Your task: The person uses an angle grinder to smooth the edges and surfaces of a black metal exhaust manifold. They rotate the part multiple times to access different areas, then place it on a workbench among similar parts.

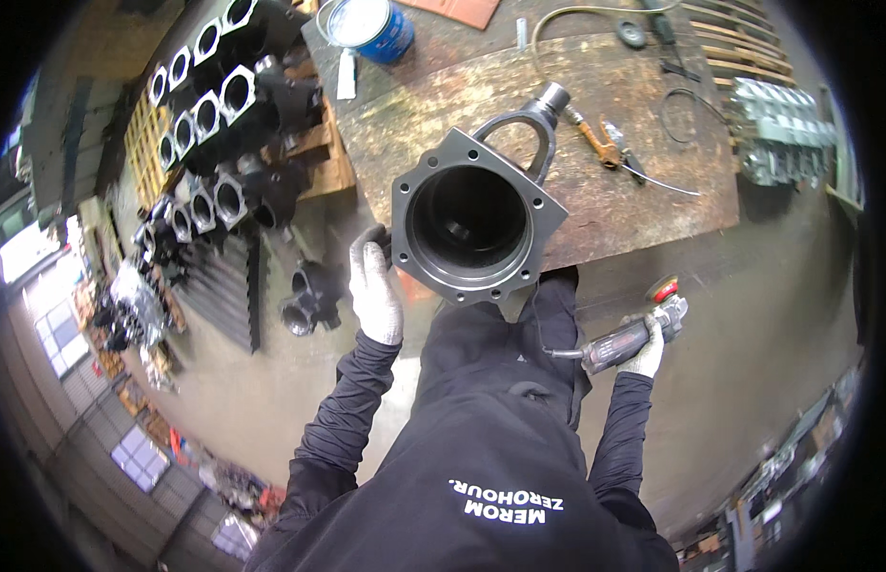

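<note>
A dark cast metal housing (555, 212) stands at the front edge of the workbench, its wide round bore facing up. Bolt holes ring its flat flange, and a looped arm with a bright stub reaches toward the back right. My left hand (374, 291), in a white glove with dark fingertips, is open beside the flange's left edge, fingers stretched out; whether they touch the metal I cannot tell. Off to the right, away from the housing, my right gloved hand (645, 351) is closed around an angle grinder (622, 343) with a red disc (663, 289) facing upward.
The worn workbench (643, 205) carries a blue can (381, 38), an orange-handled tool (595, 141), a hose and cables. Several similar housings (206, 116) stand on pallets at the left. Another casting (309, 300) lies on the floor. Grey metal parts (778, 129) are stacked at the right.
</note>
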Tool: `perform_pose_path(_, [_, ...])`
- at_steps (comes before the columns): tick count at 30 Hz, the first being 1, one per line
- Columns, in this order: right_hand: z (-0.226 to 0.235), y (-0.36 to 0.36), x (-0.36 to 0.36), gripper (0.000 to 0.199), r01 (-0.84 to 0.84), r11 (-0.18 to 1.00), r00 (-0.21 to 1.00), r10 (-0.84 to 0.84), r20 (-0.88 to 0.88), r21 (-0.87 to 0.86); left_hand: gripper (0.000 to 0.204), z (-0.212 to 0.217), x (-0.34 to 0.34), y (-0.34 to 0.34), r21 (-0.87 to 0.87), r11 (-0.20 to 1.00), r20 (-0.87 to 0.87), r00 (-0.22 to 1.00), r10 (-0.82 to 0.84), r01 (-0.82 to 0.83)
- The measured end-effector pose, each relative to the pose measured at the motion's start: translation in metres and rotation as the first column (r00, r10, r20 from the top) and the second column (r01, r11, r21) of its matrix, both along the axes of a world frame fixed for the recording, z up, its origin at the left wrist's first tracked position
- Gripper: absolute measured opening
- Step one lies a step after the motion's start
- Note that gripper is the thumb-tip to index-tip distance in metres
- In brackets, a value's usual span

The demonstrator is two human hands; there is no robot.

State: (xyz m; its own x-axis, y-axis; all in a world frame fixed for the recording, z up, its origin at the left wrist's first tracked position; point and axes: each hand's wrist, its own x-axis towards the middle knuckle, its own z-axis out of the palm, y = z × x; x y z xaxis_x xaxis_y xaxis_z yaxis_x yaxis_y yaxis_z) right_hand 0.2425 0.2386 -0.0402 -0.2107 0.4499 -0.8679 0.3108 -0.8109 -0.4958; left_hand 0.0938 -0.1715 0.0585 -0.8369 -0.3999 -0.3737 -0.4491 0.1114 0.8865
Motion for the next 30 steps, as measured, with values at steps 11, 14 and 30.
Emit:
perform_pose_path(11, [-0.036,0.086,-0.095,0.024,-0.363,0.927,0.925,0.371,0.082,-0.091,0.046,-0.002,-0.025,0.075,-0.432,0.864,0.037,0.953,0.302,-0.257])
perform_pose_path(14, [-0.042,0.106,-0.104,0.026,-0.340,0.937,0.910,0.348,0.224,-0.076,0.044,-0.001,-0.031,0.082,-0.441,0.851,0.023,0.944,0.329,-0.286])
perform_pose_path(30, [-0.016,0.058,-0.105,0.027,-0.383,0.921,0.919,0.371,0.134,0.075,0.050,-0.006,-0.021,0.066,-0.180,0.949,-0.014,0.965,0.260,-0.258])
